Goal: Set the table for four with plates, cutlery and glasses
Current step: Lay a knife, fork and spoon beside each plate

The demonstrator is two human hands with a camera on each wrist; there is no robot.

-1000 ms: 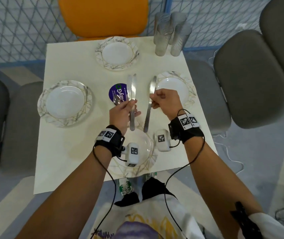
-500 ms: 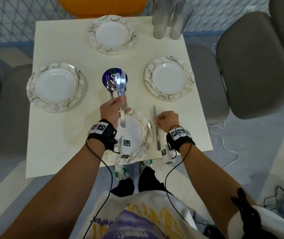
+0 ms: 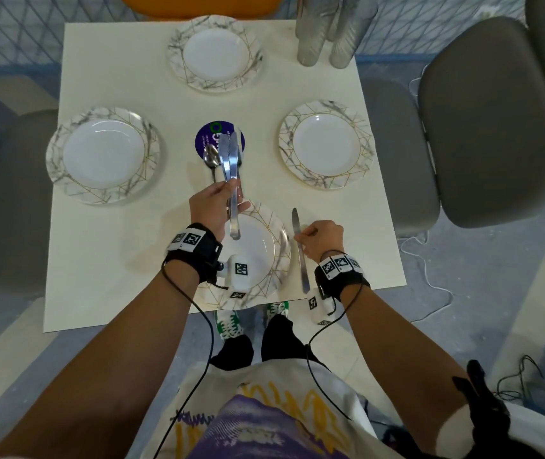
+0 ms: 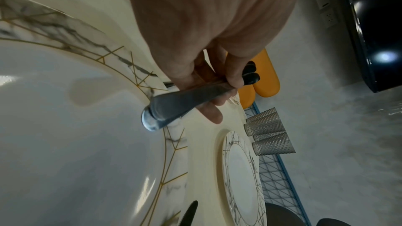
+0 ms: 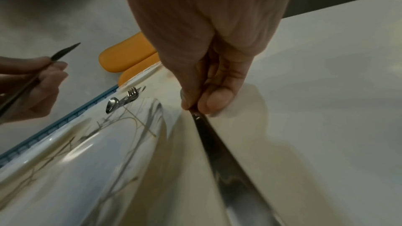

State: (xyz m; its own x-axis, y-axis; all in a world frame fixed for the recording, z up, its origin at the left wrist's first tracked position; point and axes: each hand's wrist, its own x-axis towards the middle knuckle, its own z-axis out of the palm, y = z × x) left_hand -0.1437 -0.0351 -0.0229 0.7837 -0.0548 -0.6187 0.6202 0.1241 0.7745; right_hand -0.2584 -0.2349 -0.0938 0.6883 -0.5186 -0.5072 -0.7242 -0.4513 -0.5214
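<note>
Four marble-rimmed white plates sit on the cream table (image 3: 105, 260): far (image 3: 215, 53), left (image 3: 103, 154), right (image 3: 325, 144) and near (image 3: 258, 250). My left hand (image 3: 231, 193) grips a bundle of knives (image 3: 229, 160) by their handles (image 4: 174, 104) above the near plate's far rim. My right hand (image 3: 301, 235) pinches a single knife (image 3: 299, 250) between thumb and fingers (image 5: 217, 102). This knife lies lengthwise just right of the near plate (image 5: 87, 161), blade pointing away, down at the table. A spoon (image 3: 211, 159) and forks (image 5: 131, 94) lie at the table's middle.
Several textured glasses (image 3: 327, 28) stand upside down at the far right corner. A purple round coaster (image 3: 208, 140) lies under the cutlery heap. Grey chairs (image 3: 489, 120) flank the table and an orange chair (image 3: 198, 1) stands at the far side. Cables run from both wrists.
My right hand has brought the single knife from near the right plate down to the right of the near plate. My left hand has drawn back a little with its knives.
</note>
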